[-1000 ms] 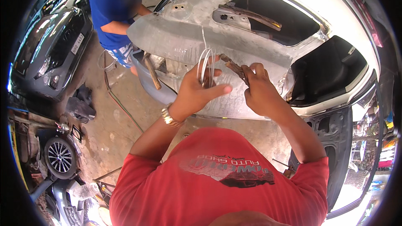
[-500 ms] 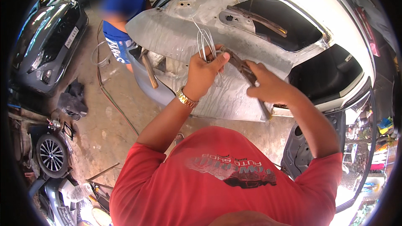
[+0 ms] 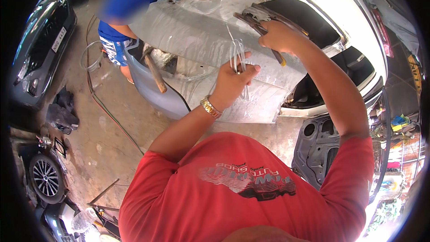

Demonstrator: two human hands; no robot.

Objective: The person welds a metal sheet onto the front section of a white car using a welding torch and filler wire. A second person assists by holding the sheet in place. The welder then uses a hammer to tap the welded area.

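Over a scuffed, bare-metal car panel (image 3: 197,36), a left hand (image 3: 235,74) grips shiny, looped wire (image 3: 236,54); the right hand (image 3: 280,38), above the panel's far side, clasps a rusty tool (image 3: 253,24), its middle hidden by fingers. A wooden handle (image 3: 155,75) lies at the panel's left, near a blue-shirted co-worker (image 3: 134,0), partly cut off.

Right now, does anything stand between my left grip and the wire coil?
Nothing visible does: your left grip holds the wire coil over the grey metal panel. Your right grip is clear of the wire coil.
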